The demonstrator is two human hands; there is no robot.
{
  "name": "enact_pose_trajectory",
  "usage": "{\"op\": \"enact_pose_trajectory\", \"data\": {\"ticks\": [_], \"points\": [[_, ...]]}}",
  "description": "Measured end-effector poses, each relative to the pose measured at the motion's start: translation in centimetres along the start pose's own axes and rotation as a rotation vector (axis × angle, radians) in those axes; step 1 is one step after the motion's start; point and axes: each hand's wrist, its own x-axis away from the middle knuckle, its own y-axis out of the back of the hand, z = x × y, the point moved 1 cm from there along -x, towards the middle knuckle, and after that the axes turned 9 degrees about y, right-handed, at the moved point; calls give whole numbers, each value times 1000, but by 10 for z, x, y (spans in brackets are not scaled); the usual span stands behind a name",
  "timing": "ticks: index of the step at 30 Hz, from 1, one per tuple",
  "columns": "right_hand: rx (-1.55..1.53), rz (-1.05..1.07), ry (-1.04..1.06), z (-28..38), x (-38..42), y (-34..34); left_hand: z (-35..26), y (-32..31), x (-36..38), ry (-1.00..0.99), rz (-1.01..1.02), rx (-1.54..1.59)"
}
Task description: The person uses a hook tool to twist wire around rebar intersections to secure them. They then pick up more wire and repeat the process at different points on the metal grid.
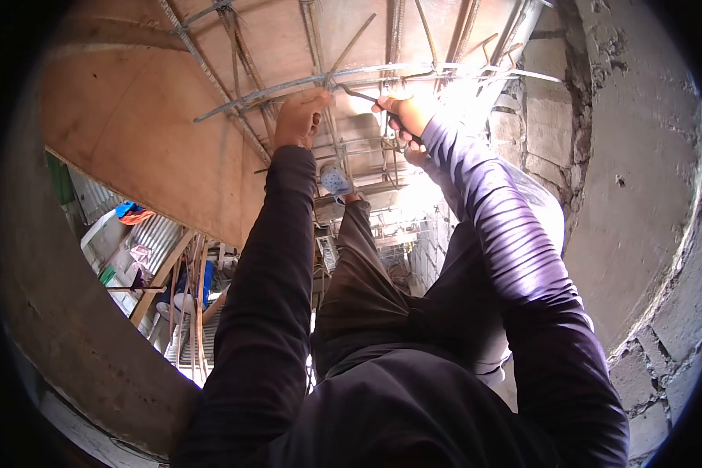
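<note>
My right hand (410, 114) is closed around the dark handle of a rebar tying hook (361, 95). Its thin bent tip points left, to a crossing of steel bars. Beside that crossing my left hand (298, 118) is closed, fingers curled in just under a long rebar (277, 92). What those fingers pinch, if anything, is too small to make out. More ribbed bars (314, 39) run away from me over a plywood panel (156, 148).
A rough block wall (639, 171) rises on the right. Below the plywood at left are timber pieces (161, 277), corrugated sheets (154, 238) and a partly hidden person in blue (204, 282). My foot in a light perforated clog (335, 180) rests among the bars.
</note>
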Motion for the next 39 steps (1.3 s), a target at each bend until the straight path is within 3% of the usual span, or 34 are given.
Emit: {"op": "enact_pose_trajectory", "data": {"ticks": [4,6,11,15,17,19,22,24,25,27,29,31,32,33,35,36,39], "points": [[-206,31,-19,8,9,-8,14,-3,-4,-80,-54,-70],[-569,146,-133,3,4,-15,19,-5,-12,-173,-163,-188],[-895,231,-180,1,11,-44,32,-23,-15,-213,-210,-136],[-607,90,-74,-13,-2,-59,31,-33,-6,-204,-198,-47],[552,-325,597,-3,5,-68,24,-36,1,-164,-183,-37],[572,-293,508,-5,18,-68,18,-36,7,-126,-167,-30],[592,-317,609,-8,17,-66,14,-30,13,-36,-70,61],[621,-89,745,-24,-5,-59,6,-25,18,51,-8,129],[616,-90,742,-18,-4,-55,1,-25,20,55,-7,123],[-164,283,107,-5,3,-45,-6,-25,23,56,-45,-77],[-175,319,104,-9,-1,-44,-1,-22,17,47,-3,-80],[537,213,251,-7,-11,-53,11,-22,2,31,39,-85],[697,59,322,-27,-28,-69,30,-18,-12,78,85,77],[691,56,326,-32,-37,-77,39,-16,-21,124,130,238],[108,278,65,-40,-45,-90,31,-16,-15,160,91,205],[102,282,59,-48,-43,-96,26,-14,-13,164,154,186],[-883,301,-110,-69,-29,-107,28,-14,-12,174,198,190]]}}
